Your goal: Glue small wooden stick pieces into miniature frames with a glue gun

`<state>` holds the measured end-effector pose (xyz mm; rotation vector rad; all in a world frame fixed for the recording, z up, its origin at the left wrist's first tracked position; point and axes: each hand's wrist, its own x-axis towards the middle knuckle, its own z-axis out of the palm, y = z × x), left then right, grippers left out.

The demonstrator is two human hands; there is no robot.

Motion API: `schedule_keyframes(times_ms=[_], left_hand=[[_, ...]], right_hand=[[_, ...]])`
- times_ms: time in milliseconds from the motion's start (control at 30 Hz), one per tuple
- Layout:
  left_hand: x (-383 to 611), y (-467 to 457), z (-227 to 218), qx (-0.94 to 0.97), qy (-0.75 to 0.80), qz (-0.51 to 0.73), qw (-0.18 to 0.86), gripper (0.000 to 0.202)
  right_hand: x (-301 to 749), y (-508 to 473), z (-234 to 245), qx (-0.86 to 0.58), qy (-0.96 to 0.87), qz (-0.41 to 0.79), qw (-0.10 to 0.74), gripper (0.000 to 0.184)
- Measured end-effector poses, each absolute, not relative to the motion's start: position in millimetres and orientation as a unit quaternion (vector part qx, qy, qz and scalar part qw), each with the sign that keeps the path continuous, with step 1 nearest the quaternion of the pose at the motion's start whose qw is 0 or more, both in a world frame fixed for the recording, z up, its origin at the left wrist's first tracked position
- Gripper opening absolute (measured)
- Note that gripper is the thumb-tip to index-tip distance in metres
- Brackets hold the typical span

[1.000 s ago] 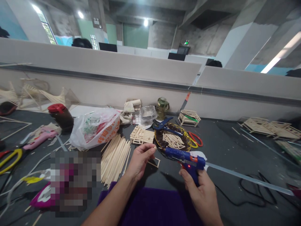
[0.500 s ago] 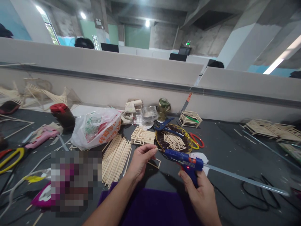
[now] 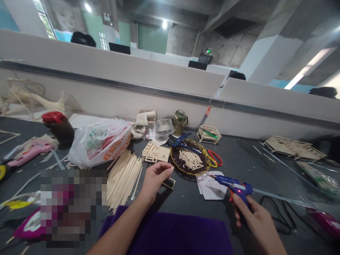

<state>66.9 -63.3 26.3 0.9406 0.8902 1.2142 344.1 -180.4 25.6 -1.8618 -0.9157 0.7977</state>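
Between the thumb and fingertips of my left hand (image 3: 156,182) is a tiny pale wooden piece (image 3: 172,168), mostly hidden by the fingers. A small rectangular stick frame (image 3: 171,184) lies on the table just below that hand. My right hand (image 3: 253,216) is wrapped around a blue glue gun (image 3: 233,185) with its red light on. Its nozzle points left over white sheets of paper (image 3: 209,187), apart from my left hand. A clear glue stick (image 3: 278,198) juts out of its back end.
Beyond my left hand stand a wooden stick model (image 3: 155,153) and a basket of short sticks (image 3: 190,159) with pliers (image 3: 183,143) on it. Long sticks (image 3: 124,180) and a plastic bag (image 3: 101,143) lie left. A black cable (image 3: 281,216) curls at right.
My right hand has drawn the glue gun away to the right, and its nozzle has left the piece in my left hand. The view has shifted slightly right.
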Motion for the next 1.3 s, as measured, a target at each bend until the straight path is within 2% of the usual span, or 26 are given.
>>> schedule_keyframes(times_ms=[100,233,333,433,567,633,733,833,1100,1300], left_hand=[[68,-63,24,0.421,0.395,0.536,0.616,0.018],[69,-64,24,0.427,0.399,0.542,0.604,0.017],[69,-64,23,0.435,0.408,0.536,0.598,0.017],[70,-64,22,0.444,0.415,0.527,0.594,0.018],[70,-63,20,0.454,0.415,0.518,0.595,0.018],[70,-64,20,0.457,0.417,0.516,0.593,0.018],[70,-64,21,0.46,0.418,0.513,0.592,0.02],[69,-64,21,0.462,0.417,0.51,0.594,0.02],[70,-65,22,0.46,0.41,0.501,0.608,0.018],[70,-65,21,0.454,0.407,0.501,0.614,0.017]], right_hand=[[364,-178,5,-0.786,-0.362,0.302,0.4,0.047],[375,-175,-9,-0.837,-0.45,0.149,0.274,0.045],[373,-178,-1,-0.844,-0.498,0.016,0.2,0.042],[363,-169,19,-0.827,-0.529,-0.077,0.17,0.042],[339,-117,47,-0.724,-0.653,-0.006,0.222,0.032],[324,-81,52,-0.677,-0.712,0.037,0.183,0.027],[303,-31,48,-0.65,-0.757,0.035,0.053,0.03],[289,-4,37,-0.632,-0.773,0.047,0.002,0.027],[289,2,36,-0.583,-0.807,0.091,-0.015,0.023],[286,21,37,-0.608,-0.793,0.047,0.007,0.026]])
